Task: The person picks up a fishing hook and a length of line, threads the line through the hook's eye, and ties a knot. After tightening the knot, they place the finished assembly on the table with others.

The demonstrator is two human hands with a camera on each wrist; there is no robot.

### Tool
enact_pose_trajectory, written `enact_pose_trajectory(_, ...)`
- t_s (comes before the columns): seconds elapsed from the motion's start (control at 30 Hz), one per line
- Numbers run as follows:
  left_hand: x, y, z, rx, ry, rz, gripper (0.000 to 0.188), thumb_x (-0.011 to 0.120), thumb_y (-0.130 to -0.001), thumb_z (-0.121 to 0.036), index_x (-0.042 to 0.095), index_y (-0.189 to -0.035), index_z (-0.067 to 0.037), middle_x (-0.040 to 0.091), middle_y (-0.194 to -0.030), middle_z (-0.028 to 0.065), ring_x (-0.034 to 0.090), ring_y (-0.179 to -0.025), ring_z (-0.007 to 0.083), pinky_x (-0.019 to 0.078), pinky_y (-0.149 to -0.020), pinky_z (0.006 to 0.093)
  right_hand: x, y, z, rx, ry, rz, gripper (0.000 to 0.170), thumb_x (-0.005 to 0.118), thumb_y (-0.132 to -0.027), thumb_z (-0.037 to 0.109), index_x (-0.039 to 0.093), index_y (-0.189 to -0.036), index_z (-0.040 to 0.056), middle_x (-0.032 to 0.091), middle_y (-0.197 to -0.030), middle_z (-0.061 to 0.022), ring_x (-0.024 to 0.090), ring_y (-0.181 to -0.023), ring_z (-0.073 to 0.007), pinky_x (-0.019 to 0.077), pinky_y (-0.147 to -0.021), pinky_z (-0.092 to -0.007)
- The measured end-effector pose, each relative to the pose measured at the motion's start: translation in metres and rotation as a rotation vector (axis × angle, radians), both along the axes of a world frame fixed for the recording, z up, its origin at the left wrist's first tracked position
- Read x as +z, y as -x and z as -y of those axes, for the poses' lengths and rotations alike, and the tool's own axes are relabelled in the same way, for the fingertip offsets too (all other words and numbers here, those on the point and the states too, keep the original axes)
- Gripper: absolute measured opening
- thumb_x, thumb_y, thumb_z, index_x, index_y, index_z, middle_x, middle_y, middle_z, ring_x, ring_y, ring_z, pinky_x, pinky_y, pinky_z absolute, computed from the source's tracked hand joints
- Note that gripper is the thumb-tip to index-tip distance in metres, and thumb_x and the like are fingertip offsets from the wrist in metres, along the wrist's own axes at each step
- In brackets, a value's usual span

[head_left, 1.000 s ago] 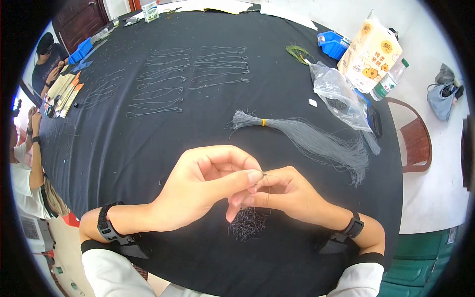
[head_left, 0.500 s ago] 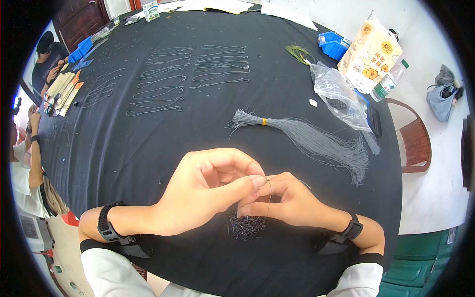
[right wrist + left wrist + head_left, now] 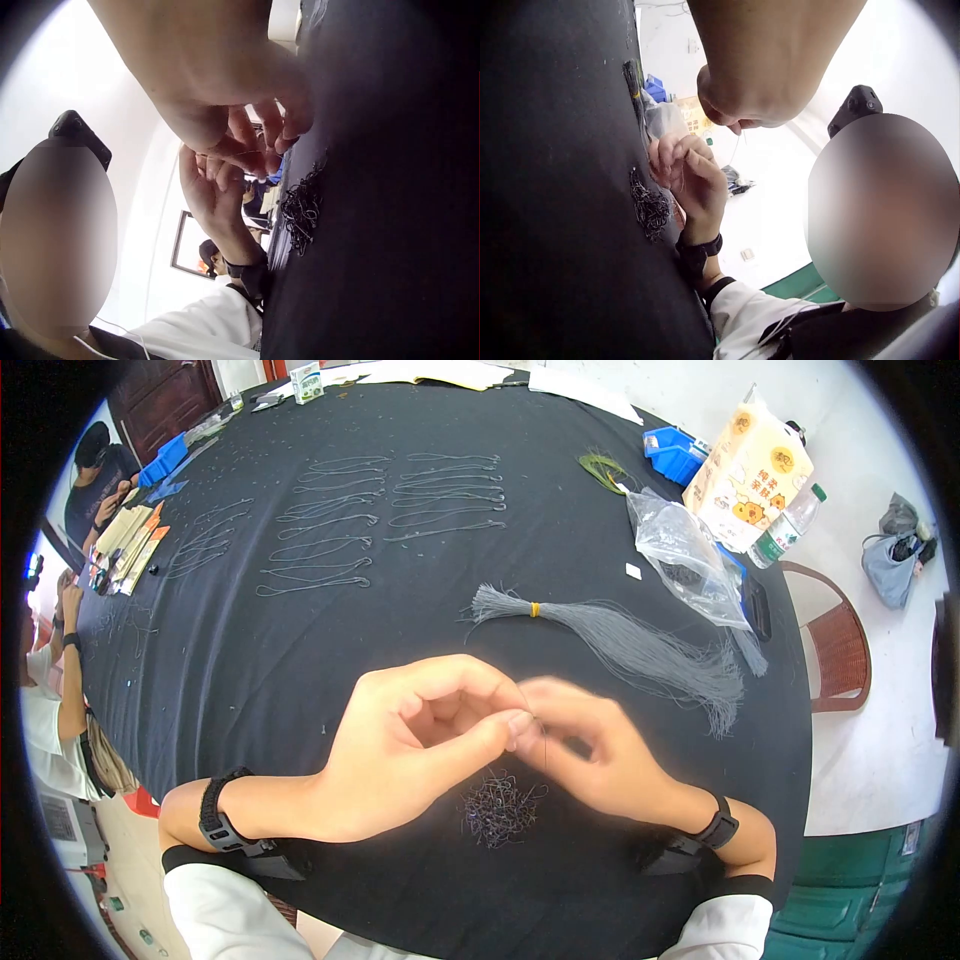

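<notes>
My left hand pinches a thin grey line between thumb and forefinger, in front of my chest. Against its fingertips, my right hand has thumb and forefinger brought together on the same line; motion blurs it. What else sits inside the pinch is hidden by the fingers. Below both hands, a tangled heap of small dark hooks lies on the black cloth. The left wrist view shows a strand hanging under the left hand. In the right wrist view, the fingertips of both hands overlap close above the heap.
Beyond my hands lies a grey line bundle tied with a yellow band. Looped lines lie in rows further back. At right are a plastic bag, a tissue pack and a bottle. People sit at left.
The right hand has moved and turned about the left fingertips, its fingers lifting away from over the hook heap, which shows more fully. The left hand stays nearly in place, keeping its pinch.
</notes>
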State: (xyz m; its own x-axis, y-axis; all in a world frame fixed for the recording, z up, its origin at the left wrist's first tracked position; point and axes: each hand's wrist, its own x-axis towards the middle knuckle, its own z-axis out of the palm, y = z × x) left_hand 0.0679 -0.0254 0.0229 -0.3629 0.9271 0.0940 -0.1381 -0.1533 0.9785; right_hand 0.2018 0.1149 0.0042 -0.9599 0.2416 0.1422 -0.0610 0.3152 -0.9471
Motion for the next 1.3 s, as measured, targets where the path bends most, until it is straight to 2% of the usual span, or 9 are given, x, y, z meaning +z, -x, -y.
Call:
enact_pose_trajectory(0.1, -0.001, 0.003, 0.001, 0.048, -0.048, -0.119, 0.008, 0.06, -0.086, 0.003, 0.062, -0.094, 0.002, 0.062, -0.085, 0.0044, 0.058, -0.072, 0.0044, 0.0427, -0.056, 0.0165, 0.01, -0.004, -0.003, -0.131, 0.134, -0.115, 0.022, 0.052, -0.09, 0.003, 0.061, -0.11, -0.0027, 0.063, -0.1, -0.0081, 0.055, -0.084, -0.0103, 0.0439, -0.069, -0.0207)
enact_pose_trajectory(0.2, 0.003, 0.006, 0.003, 0.088, -0.014, -0.368, 0.009, 0.06, -0.085, 0.005, 0.061, -0.094, 0.002, 0.061, -0.083, 0.0045, 0.055, -0.068, 0.0037, 0.0412, -0.055, 0.0173, 0.02, -0.007, 0.008, -0.061, 0.466, -0.04, 0.02, 0.052, -0.093, 0.007, 0.061, -0.107, -0.0036, 0.064, -0.099, -0.0083, 0.056, -0.08, -0.0088, 0.0445, -0.066, -0.0206)
enact_pose_trajectory(0.33, 0.003, 0.011, 0.003, 0.148, -0.159, -0.767, 0.013, 0.064, -0.08, 0.006, 0.062, -0.091, 0.003, 0.06, -0.079, 0.0058, 0.05, -0.061, 0.0029, 0.0378, -0.049, 0.0183, 0.018, -0.009, 0.006, -0.014, 0.592, 0.109, 0.019, 0.055, -0.093, 0.011, 0.062, -0.105, -0.0022, 0.067, -0.091, -0.0063, 0.056, -0.066, -0.0057, 0.0434, -0.055, -0.0178)
enact_pose_trajectory(0.43, 0.003, 0.011, 0.0, 0.22, -0.267, -0.958, 0.017, 0.067, -0.074, 0.007, 0.063, -0.09, 0.002, 0.061, -0.08, 0.0075, 0.047, -0.055, 0.0036, 0.0354, -0.045, 0.0191, 0.02, -0.012, 0.009, -0.075, 0.487, 0.108, 0.017, 0.059, -0.091, 0.01, 0.063, -0.1, -0.0029, 0.067, -0.087, -0.0064, 0.059, -0.064, -0.0067, 0.0453, -0.054, -0.0178)
enact_pose_trajectory(0.53, -0.001, 0.012, -0.002, 0.279, -0.384, -1.094, 0.02, 0.07, -0.071, 0.008, 0.064, -0.089, 0.001, 0.062, -0.081, 0.0097, 0.049, -0.053, 0.006, 0.037, -0.042, 0.0204, 0.019, -0.015, 0.019, -0.172, 0.179, -0.028, 0.012, 0.062, -0.088, 0.007, 0.065, -0.093, -0.0032, 0.068, -0.084, -0.0076, 0.062, -0.065, -0.0076, 0.0484, -0.055, -0.0198)
enact_pose_trajectory(0.67, -0.007, 0.014, -0.007, 0.331, -0.528, -1.251, 0.023, 0.072, -0.068, 0.008, 0.063, -0.088, 0.004, 0.063, -0.08, 0.0132, 0.057, -0.055, 0.0137, 0.0448, -0.045, 0.0235, 0.023, -0.015, 0.017, -0.183, -0.55, -0.284, 0.013, 0.071, -0.075, 0.001, 0.065, -0.087, -0.0026, 0.066, -0.078, -0.0119, 0.065, -0.061, -0.0194, 0.0508, -0.054, -0.0258)
enact_pose_trajectory(0.7, -0.007, 0.015, -0.008, 0.339, -0.567, -1.284, 0.023, 0.072, -0.067, 0.008, 0.062, -0.088, 0.005, 0.062, -0.079, 0.014, 0.059, -0.056, 0.0159, 0.0468, -0.046, 0.0243, 0.021, -0.011, 0.019, -0.235, -0.595, -0.378, 0.015, 0.072, -0.069, -0.005, 0.067, -0.083, -0.0016, 0.063, -0.066, -0.0092, 0.059, -0.052, -0.0173, 0.0432, -0.048, -0.0231)
enact_pose_trajectory(1.0, -0.01, 0.016, -0.008, 0.304, -0.647, -1.389, 0.026, 0.074, -0.064, 0.008, 0.06, -0.086, 0.01, 0.061, -0.076, 0.017, 0.06, -0.056, 0.0215, 0.0479, -0.044, 0.0267, 0.026, -0.016, 0.019, -0.235, -0.923, -0.432, 0.021, 0.071, -0.066, 0.0, 0.064, -0.086, -0.0017, 0.054, -0.065, -0.0048, 0.051, -0.05, -0.0155, 0.0408, -0.043, -0.0261)
enact_pose_trajectory(1.3, -0.009, 0.016, -0.008, 0.312, -0.65, -1.387, 0.026, 0.074, -0.063, 0.008, 0.06, -0.085, 0.01, 0.061, -0.076, 0.0174, 0.06, -0.054, 0.0211, 0.0474, -0.044, 0.0263, 0.026, -0.013, 0.017, -0.245, -0.84, -0.424, 0.021, 0.071, -0.065, -0.007, 0.066, -0.085, -0.0043, 0.057, -0.061, -0.009, 0.052, -0.046, -0.0186, 0.0387, -0.042, -0.0252)
